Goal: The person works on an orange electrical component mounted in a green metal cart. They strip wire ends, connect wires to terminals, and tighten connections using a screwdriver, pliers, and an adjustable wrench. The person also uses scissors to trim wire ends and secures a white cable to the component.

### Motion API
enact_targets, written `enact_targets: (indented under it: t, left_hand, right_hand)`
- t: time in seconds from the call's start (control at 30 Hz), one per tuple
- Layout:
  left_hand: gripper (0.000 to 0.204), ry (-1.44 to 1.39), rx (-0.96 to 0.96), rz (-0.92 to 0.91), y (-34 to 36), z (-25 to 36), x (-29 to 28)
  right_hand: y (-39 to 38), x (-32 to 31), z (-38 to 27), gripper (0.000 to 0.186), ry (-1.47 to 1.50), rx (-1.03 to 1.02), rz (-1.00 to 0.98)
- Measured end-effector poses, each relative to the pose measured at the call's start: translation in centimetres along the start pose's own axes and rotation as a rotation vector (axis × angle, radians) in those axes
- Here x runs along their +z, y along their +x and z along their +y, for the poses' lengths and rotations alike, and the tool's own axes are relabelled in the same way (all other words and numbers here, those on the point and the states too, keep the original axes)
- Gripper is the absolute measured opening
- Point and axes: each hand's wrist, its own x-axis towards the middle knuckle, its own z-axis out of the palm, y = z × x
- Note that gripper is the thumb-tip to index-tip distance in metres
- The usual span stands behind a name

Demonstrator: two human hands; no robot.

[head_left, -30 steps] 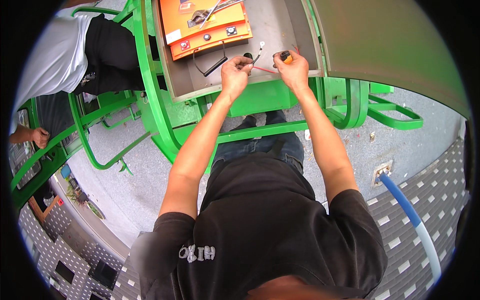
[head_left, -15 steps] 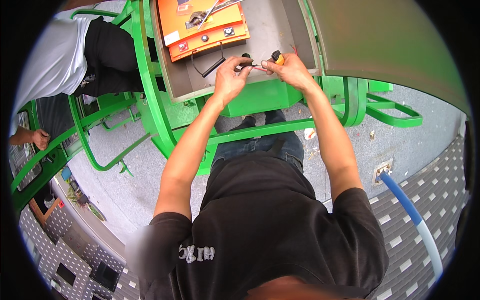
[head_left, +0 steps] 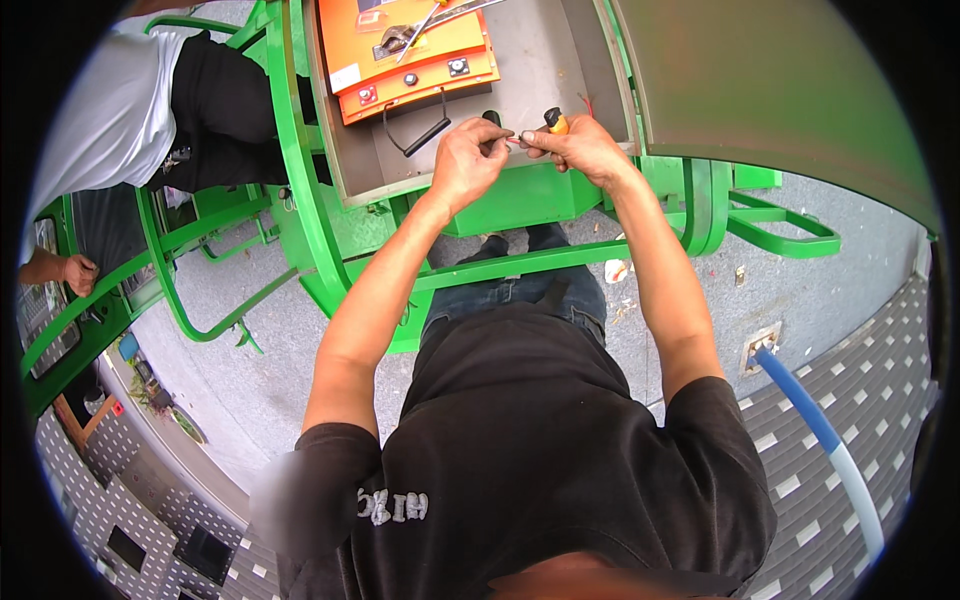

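Note:
Over the near edge of a metal compartment, my two hands meet with their fingertips almost touching. My left hand is closed in a pinch on one end of a thin reddish wire. From the other side, the thumb and forefinger of my right hand pinch the same wire. Tucked in that right hand is a yellow-and-black handled object, its black end pointing up and away; its lower part is hidden by the fingers. The exact wire ends are too small to make out.
An orange box with terminals and a black carry handle lies in the compartment, metal tools on top. Green frame bars surround it. A raised panel stands right. Another person is at left. A blue pipe rises at right.
My fingertips have come closer together, and the dark wire piece seen between them earlier is now mostly covered. The yellow-and-black object has stayed in my right hand.

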Motion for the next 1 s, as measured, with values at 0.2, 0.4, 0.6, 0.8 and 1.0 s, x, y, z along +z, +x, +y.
enact_targets:
  t: [0.2, 0.4, 0.6, 0.8, 1.0]
  left_hand:
    - [0.017, -0.105, -0.074, 0.101, -0.3, -2.3, 0.9]
    - [0.022, -0.236, -0.595, 0.134, 0.9, -6.4, -3.2]
    - [0.009, 0.083, -0.168, 0.029, -0.3, -3.2, 0.1]
    - [0.02, -0.008, -0.018, 0.135, 0.4, 1.4, 3.1]
    - [0.028, -0.078, -0.005, -0.221, 1.5, 0.9, 1.9]
  right_hand:
    - [-2.0, 1.8, -0.6, 0.028, -0.173, -0.032, 0.082]
    - [-4.3, 1.6, 0.5, 0.027, -0.079, -0.087, 0.199]
    - [-3.7, 1.0, 0.9, 0.025, 0.152, -0.06, 0.256]
    - [-3.7, 0.8, 0.5, 0.024, 0.201, -0.046, 0.262]
    - [-3.7, -0.3, 0.6, 0.021, -0.051, -0.155, 0.312]
